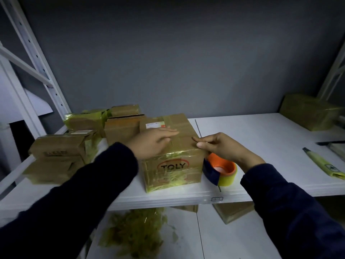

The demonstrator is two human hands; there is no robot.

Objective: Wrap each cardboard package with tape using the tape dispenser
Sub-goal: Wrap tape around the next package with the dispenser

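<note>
Cardboard package (171, 165) sits near the shelf (261, 146) front; left hand (155, 143) lies flat on top, grip apart, steadying it, while right hand (222, 146) pinches tape (188, 149) at its edge, tape dispenser (224, 171) just below.

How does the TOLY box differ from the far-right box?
The TOLY box sits front and centre with the left hand flat on top and the right hand pinching at its top edge; the far-right box sits at the back, untouched. The TOLY box shows a logo and a top label; the far-right box shows neither. Both are taped cardboard on the white shelf.
</note>
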